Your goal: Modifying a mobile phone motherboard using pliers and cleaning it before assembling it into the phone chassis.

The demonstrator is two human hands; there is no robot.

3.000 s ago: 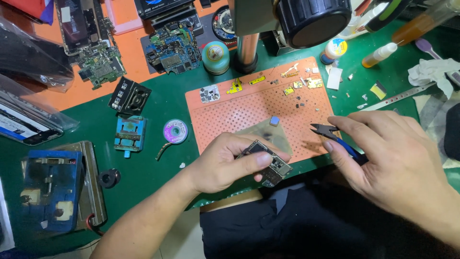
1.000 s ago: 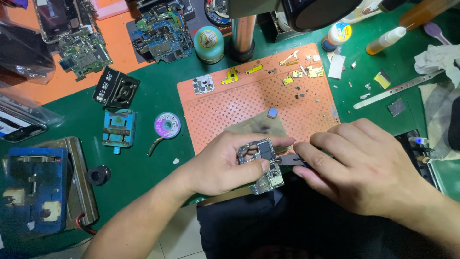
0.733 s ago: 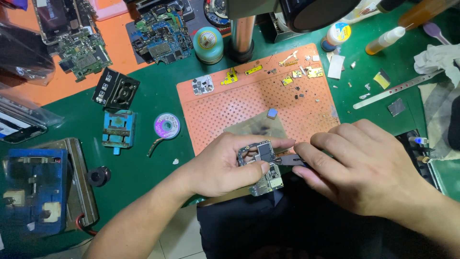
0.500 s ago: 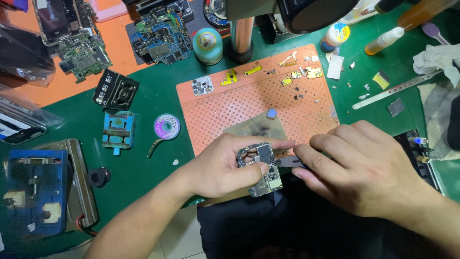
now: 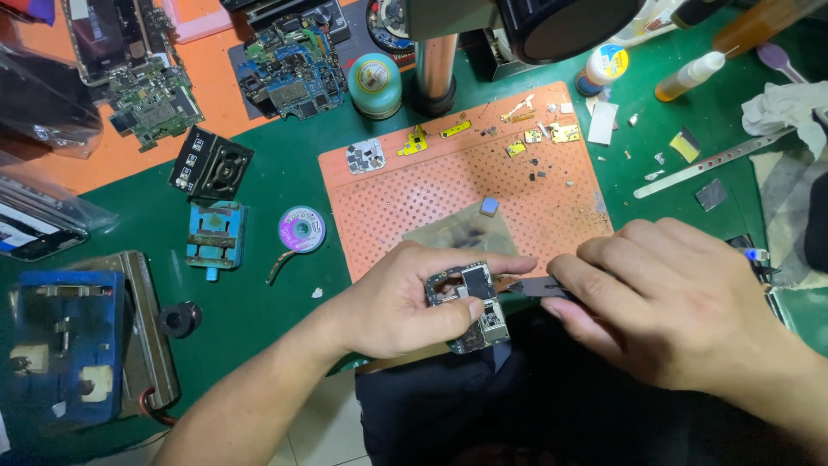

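The left hand (image 5: 405, 302) grips a small phone circuit board (image 5: 468, 306) at the near edge of the green mat (image 5: 259, 302), thumb and fingers clamped on its sides, just below the perforated orange work pad (image 5: 448, 185); the right hand (image 5: 664, 306) has its fingers closed together on dark tweezers (image 5: 536, 287), whose tip meets the board's right edge; a small spool of solder wick (image 5: 301, 229) lies well left of the pad, beside a blue board holder (image 5: 214, 237); tiny metal shields and chips (image 5: 539, 138) are scattered along the pad's far edge; a green round tin (image 5: 374, 84) stands beyond it.
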